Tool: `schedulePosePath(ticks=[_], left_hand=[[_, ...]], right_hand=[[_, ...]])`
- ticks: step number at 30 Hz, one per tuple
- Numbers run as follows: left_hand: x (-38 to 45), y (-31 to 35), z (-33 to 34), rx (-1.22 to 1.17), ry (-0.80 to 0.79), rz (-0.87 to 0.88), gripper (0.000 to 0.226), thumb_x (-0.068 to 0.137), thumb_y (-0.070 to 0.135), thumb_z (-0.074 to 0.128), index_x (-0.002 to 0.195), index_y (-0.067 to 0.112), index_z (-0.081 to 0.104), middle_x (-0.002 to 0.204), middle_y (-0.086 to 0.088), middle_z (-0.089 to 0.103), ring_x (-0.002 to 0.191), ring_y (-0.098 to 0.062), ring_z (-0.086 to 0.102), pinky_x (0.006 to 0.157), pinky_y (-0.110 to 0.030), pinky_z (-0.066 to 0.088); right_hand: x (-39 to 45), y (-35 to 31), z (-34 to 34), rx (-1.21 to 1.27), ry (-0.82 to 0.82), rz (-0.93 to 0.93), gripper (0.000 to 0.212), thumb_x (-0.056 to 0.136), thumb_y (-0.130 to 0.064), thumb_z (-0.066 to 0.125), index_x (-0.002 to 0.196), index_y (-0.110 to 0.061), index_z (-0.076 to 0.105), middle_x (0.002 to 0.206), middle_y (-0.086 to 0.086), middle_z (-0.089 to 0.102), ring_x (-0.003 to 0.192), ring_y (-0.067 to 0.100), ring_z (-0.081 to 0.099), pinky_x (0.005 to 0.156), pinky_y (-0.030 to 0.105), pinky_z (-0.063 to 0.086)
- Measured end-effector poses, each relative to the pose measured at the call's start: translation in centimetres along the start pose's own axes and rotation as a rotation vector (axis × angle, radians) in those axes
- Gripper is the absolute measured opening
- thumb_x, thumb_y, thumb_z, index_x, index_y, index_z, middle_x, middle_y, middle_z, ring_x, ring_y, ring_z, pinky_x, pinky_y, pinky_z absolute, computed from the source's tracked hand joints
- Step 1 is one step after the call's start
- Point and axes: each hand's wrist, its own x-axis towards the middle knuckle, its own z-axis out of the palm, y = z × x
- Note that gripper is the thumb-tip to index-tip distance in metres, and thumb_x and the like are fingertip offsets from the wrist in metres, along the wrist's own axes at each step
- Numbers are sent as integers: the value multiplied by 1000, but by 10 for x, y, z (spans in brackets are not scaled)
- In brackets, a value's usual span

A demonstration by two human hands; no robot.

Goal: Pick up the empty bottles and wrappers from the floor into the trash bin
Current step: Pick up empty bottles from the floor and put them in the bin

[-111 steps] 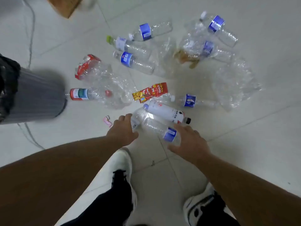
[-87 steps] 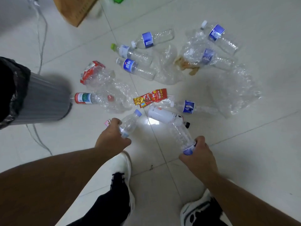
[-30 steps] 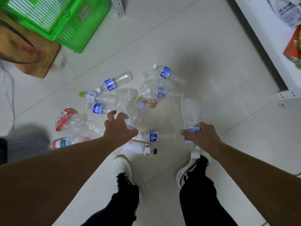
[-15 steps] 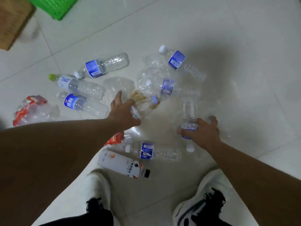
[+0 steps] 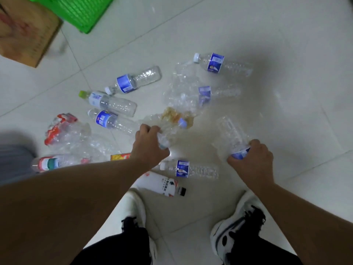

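**Clean-up barely begun**

While most litter lies on the floor (image 5: 248, 35): left hand (image 5: 148, 148) clamped on a small bottle (image 5: 170, 131), right hand (image 5: 252, 159) on a clear bottle (image 5: 231, 134); bin (image 5: 13, 161) blurred, far left.

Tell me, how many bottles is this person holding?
2: a blue-capped clear bottle in the left hand, a blue-labelled clear bottle in the right hand. No others visibly held.

Clear empty bottles (image 5: 139, 79) and crumpled wrappers (image 5: 63, 129) litter the floor.
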Motion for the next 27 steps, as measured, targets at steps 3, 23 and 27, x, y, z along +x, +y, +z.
schedulePosePath(ticks=[3,23,27], left_hand=[[-33,11,-30,-47,20,-32,67,67,32,87,129,24,63,120,-1,43,111,-30,51,95,-45,52],[-169,83,-255,-118,-17,-111,68,64,42,89,125,33,60,118,-1,40,109,-29,56,89,-39,52],[-196,91,-306,-234,-69,-175,75,44,68,70,114,44,55,117,4,38,109,-21,52,89,-32,44]], right_hand=[[-41,-8,-30,35,-54,30,65,72,-40,92,116,-7,57,98,8,49,94,35,53,90,47,46],[-171,-156,-239,91,-115,37,59,72,-45,84,115,-21,52,101,-1,45,99,25,48,80,34,38],[-212,-201,-268,153,-90,58,61,71,-45,82,119,-18,55,105,0,47,102,28,51,86,38,43]])
